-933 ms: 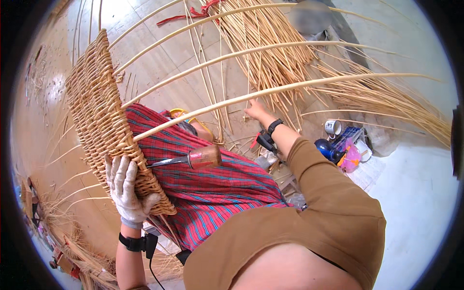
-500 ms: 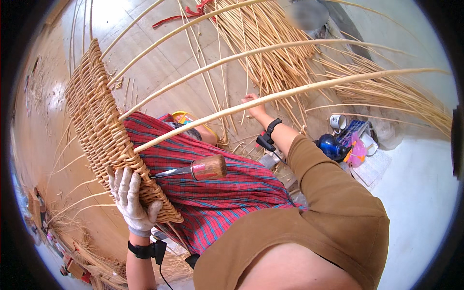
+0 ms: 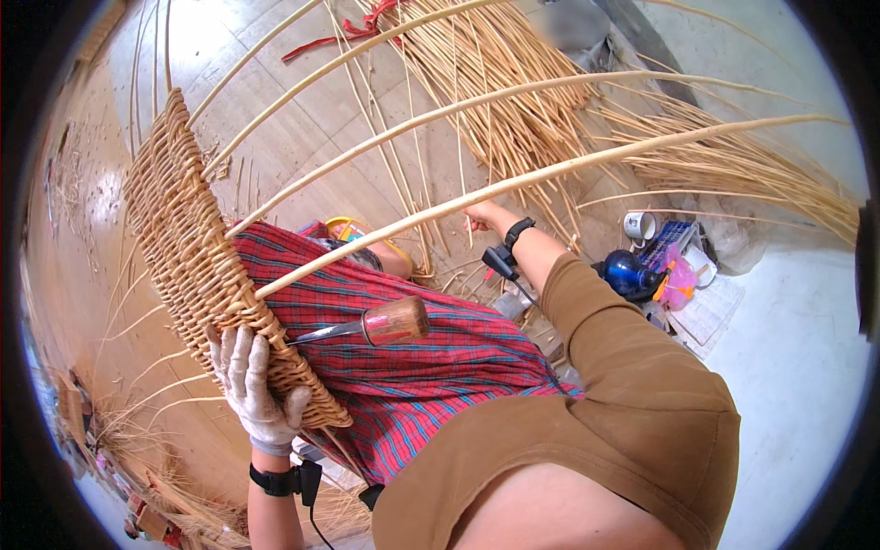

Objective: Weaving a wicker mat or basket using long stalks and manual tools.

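Observation:
My left hand (image 3: pixel 255 390), in a whitish work glove, grips the near edge of a woven wicker panel (image 3: pixel 183 234), thumb on one face and fingers on the other. An awl-like tool with a wooden handle (image 3: pixel 396 322) and metal shank sticks into the weave beside that hand. Long bare rods fan out from the panel's right edge, among them a thick rod (image 3: pixel 550 170). My bare right hand (image 3: pixel 490 216) is stretched out low beyond this rod, near thin loose rods. Its fingers look curled and are partly hidden; what they hold is unclear.
A big bundle of peeled rods (image 3: pixel 513 101) lies on the floor at the far side, with a red tie (image 3: pixel 344 35). More rods (image 3: pixel 733 160) lie at right. A white mug (image 3: pixel 639 226) and a blue round object (image 3: pixel 628 275) stand near the wall. Plaid cloth (image 3: pixel 367 284) covers my lap.
My right hand has moved slightly down and nearer, and its fingers have curled behind the thick rod. The panel has shifted slightly downward with my left hand still gripping it.

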`<state>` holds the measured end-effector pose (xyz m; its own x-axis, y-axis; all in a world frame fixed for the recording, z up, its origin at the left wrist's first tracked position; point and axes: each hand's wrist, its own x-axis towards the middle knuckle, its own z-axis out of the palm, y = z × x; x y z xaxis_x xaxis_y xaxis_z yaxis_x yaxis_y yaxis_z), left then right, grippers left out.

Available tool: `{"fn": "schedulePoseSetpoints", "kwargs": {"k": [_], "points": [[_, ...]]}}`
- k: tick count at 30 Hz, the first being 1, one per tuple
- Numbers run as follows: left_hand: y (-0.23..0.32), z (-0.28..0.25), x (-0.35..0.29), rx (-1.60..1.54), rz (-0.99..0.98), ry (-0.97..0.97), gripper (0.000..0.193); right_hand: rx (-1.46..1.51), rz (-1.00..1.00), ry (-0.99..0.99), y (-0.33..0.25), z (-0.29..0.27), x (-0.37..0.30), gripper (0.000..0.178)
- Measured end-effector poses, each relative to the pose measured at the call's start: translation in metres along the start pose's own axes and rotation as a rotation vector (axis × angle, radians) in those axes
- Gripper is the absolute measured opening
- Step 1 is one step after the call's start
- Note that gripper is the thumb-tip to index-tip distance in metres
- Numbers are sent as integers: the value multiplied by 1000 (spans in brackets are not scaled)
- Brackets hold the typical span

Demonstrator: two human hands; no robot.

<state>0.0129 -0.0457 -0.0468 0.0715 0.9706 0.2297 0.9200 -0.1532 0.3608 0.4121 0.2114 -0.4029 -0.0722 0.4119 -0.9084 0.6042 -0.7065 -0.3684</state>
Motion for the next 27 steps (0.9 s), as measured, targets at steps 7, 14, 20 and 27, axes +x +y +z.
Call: {"fn": "schedulePoseSetpoints", "kwargs": {"k": [7,14,20,27], "points": [[-1,0,0,-3,0,-7,73,-13,-120,135,7,10,-8,24],[-2,1,-1,-9,-21,-8,75,-532,-580,735,34,37,-7,47],[-5,3,-2,-15,-15,-1,78,-607,-576,322,31,66,6,47],[-6,2,-3,-37,-5,-2,79,-745,-435,-35,35,128,-5,36]]}}
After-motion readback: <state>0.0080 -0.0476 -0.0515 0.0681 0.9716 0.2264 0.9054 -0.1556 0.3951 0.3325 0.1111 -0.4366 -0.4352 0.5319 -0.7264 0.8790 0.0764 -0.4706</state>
